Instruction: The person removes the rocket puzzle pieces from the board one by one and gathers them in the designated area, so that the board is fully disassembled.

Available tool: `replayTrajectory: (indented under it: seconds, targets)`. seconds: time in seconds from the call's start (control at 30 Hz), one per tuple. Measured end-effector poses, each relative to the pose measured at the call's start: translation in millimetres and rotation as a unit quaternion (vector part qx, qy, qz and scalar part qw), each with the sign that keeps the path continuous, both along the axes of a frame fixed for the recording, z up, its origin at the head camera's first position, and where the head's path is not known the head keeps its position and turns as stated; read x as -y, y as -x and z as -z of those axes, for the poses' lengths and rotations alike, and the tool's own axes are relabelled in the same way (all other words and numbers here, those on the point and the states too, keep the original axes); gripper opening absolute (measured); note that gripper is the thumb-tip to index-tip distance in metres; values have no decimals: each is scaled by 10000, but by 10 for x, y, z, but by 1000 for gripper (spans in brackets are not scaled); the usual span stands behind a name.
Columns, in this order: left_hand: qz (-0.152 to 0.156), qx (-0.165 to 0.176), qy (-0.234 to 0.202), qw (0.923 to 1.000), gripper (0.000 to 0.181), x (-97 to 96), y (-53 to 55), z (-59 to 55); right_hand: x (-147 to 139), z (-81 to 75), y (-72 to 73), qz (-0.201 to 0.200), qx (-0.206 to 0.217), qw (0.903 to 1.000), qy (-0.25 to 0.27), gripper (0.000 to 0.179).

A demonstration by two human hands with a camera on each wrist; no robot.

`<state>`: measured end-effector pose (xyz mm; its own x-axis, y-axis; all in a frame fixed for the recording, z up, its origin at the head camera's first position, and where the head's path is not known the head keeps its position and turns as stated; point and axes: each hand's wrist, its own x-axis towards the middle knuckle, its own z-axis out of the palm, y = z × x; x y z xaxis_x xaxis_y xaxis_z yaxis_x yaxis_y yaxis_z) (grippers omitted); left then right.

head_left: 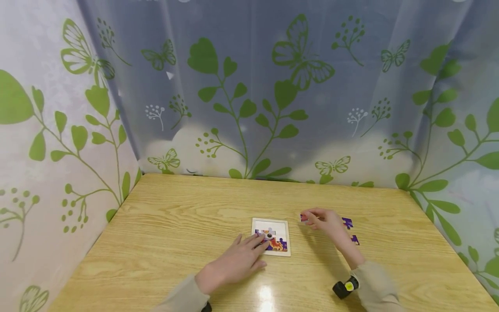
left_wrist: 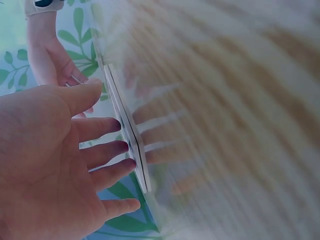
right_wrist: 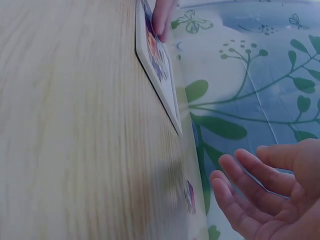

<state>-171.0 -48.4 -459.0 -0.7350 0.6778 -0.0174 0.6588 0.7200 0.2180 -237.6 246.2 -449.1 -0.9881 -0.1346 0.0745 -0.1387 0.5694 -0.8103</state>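
Observation:
A square white puzzle tray (head_left: 289,232) lies on the table, with jigsaw pieces (head_left: 277,245) in purple and orange filling its lower part. My left hand (head_left: 243,256) reaches over the tray's left side, fingers spread and fairly straight, fingertips on the pieces. To the right of the tray, my right hand (head_left: 324,222) hovers with loosely bent fingers beside a red and purple jigsaw piece (head_left: 303,218). In the right wrist view, that hand (right_wrist: 270,192) shows nothing between its fingers, and a loose piece (right_wrist: 190,197) lies on the table near it.
Further loose jigsaw pieces lie right of the right hand, one purple piece (head_left: 347,222) behind the wrist and another piece (head_left: 354,239) nearer. The wooden table (head_left: 187,208) meets a leaf-patterned curtain (head_left: 249,143) at its back edge. A black band (head_left: 346,287) circles the right wrist.

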Motion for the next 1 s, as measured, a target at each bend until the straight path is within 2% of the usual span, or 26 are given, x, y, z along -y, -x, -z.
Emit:
replayTrajectory:
  seconds: [0.23, 0.47, 0.63, 0.77, 1.0]
  targets:
    - [13, -47, 28, 10000, 57, 7, -32, -16, 249, 21, 17, -259, 2, 9996, 120, 31]
    - [34, -38, 109, 9999, 57, 7, -47, -45, 449, 31, 17, -502, 6, 9987, -89, 26]
    - [44, 91, 214, 9997, 59, 2, -47, -60, 573, 43, 23, -697, -142, 9960, -547, 23]
    - [49, 103, 291, 9995, 59, -4, -47, -62, 658, 58, 28, -684, -286, 9918, -1046, 23]
    - [69, 27, 410, 9991, 61, -17, -56, -49, 752, 109, 49, -654, -65, 9910, -1168, 23]
